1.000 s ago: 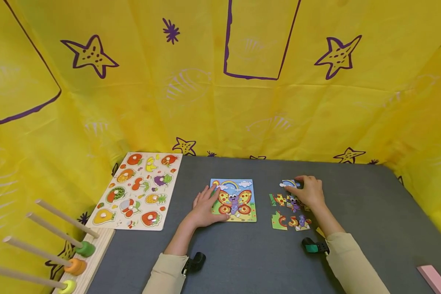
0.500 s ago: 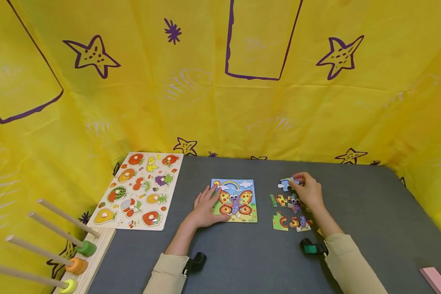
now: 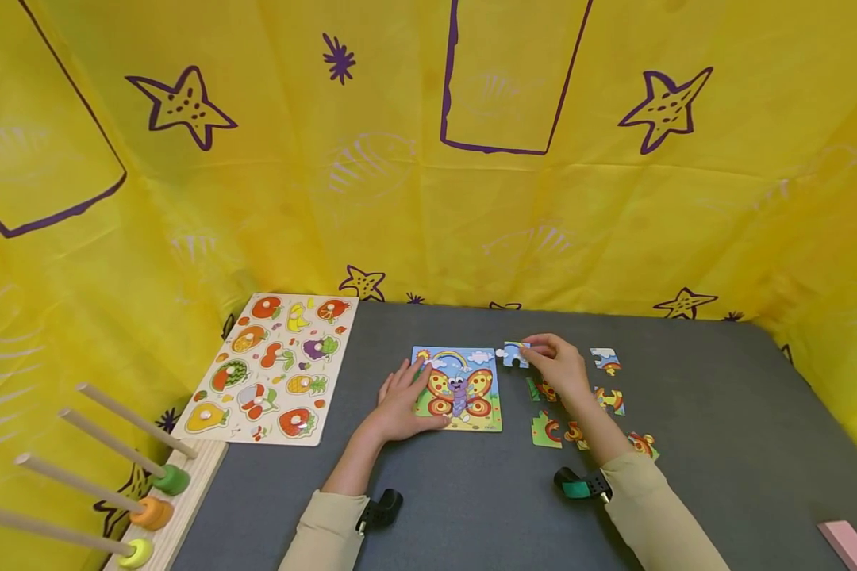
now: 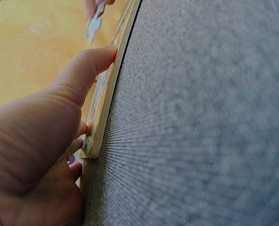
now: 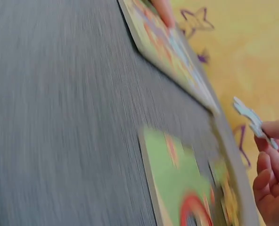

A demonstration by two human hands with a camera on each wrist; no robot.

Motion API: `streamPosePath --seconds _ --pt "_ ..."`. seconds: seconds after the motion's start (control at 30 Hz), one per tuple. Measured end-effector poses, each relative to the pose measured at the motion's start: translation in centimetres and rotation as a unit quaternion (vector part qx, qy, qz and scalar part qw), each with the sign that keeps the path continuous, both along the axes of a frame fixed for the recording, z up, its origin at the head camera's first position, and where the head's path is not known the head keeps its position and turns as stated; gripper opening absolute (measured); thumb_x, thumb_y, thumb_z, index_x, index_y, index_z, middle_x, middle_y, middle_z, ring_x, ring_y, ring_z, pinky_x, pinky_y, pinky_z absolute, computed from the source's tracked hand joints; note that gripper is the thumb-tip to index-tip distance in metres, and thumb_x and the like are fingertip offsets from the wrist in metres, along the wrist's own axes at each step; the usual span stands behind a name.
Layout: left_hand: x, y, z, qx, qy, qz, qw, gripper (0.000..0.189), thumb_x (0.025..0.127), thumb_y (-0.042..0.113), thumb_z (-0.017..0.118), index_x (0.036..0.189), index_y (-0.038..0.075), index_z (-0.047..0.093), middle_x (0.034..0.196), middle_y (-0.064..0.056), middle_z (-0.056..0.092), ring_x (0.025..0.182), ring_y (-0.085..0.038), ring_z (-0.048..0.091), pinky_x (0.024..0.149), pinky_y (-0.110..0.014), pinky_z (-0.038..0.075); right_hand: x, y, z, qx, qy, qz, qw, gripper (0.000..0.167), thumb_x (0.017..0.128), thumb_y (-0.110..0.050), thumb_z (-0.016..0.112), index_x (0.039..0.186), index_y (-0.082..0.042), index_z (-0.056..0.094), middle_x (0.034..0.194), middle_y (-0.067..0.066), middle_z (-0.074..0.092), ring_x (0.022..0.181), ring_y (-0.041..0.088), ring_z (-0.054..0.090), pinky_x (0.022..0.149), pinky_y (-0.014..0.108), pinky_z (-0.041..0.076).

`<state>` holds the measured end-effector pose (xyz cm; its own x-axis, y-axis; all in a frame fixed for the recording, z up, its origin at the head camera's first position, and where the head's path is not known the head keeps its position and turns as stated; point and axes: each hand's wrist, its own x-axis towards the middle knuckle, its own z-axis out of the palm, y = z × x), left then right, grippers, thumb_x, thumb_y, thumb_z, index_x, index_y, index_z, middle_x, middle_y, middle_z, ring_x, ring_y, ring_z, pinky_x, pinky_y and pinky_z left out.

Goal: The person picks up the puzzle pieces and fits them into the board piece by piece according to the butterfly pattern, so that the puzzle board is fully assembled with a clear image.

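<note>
A square butterfly puzzle board (image 3: 475, 424) lies on the grey table. My left hand (image 3: 397, 406) rests along its left side, fingers spread on the picture and thumb at the front edge. In the left wrist view, the thumb (image 4: 99, 59) presses on the board's edge. Between thumb and fingertips, my right hand (image 3: 564, 369) pinches a blue puzzle piece (image 3: 516, 355) with part of a rainbow. That piece is raised near the board's upper right corner. Below it lie a green piece (image 3: 544, 432) and several others, some partly covered by the right hand and forearm.
To the right lie more loose pieces, among them a cloud piece (image 3: 605, 361). A fruit board (image 3: 307, 432) lies at the left, beside a wooden rack (image 3: 203, 468) with upright pegs and coloured rings. A pink block (image 3: 850, 546) sits at the right front. Yellow cloth hangs behind.
My right hand has lifted the blue rainbow piece from the loose pieces and carried it left to the butterfly board, uncovering pieces on the right. My left hand stays in place.
</note>
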<state>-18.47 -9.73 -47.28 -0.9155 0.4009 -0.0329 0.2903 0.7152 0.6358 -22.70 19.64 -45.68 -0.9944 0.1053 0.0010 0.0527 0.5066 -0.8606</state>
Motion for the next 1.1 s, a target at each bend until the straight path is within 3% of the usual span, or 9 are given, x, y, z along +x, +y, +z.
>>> streamPosePath --seconds 0.27,0.5,0.87,1.1 --pt "-0.1 -0.1 0.0 -0.005 0.004 0.000 1.0000 0.095 0.081 0.041 0.077 0.152 0.000 0.029 0.160 -0.015 0.018 0.147 -0.038 0.006 0.114 -0.058 0.005 -0.6 -5.3 -0.2 -0.020 -0.008 0.036 0.9991 0.029 0.086 -0.033 0.075 0.106 -0.012 0.072 0.089 0.001 0.074 0.087 0.017 0.066 0.074 0.030 0.047" --pt "-0.1 -0.1 -0.1 -0.006 0.002 0.002 1.0000 0.094 0.081 0.041 0.077 0.152 0.001 0.030 0.160 -0.015 0.018 0.147 -0.038 0.006 0.114 -0.058 0.005 -1.3 -8.3 -0.9 0.015 0.019 0.067 0.9975 0.024 0.086 -0.030 0.076 0.101 -0.013 0.073 0.085 -0.001 0.074 0.081 0.016 0.067 0.067 0.030 0.050" --pt "-0.1 0.1 -0.2 -0.016 0.007 0.001 0.9998 0.094 0.081 0.043 0.076 0.152 0.002 0.030 0.160 -0.015 0.020 0.147 -0.038 0.008 0.114 -0.058 0.007 -1.9 -9.4 -2.3 0.086 0.094 0.070 0.9893 0.018 0.084 -0.024 0.078 0.095 -0.010 0.075 0.079 0.001 0.070 0.078 0.020 0.063 0.074 0.037 0.046" --pt "-0.2 0.6 -0.2 -0.062 0.003 0.006 0.9981 0.089 0.085 0.049 0.069 0.155 0.013 0.028 0.160 -0.014 0.018 0.147 -0.039 0.005 0.114 -0.058 0.006 -1.8 -9.5 -2.3 0.124 0.114 0.076 0.9828 0.016 0.084 -0.024 0.078 0.092 -0.010 0.075 0.080 0.001 0.064 0.082 0.024 0.053 0.077 0.040 0.040"
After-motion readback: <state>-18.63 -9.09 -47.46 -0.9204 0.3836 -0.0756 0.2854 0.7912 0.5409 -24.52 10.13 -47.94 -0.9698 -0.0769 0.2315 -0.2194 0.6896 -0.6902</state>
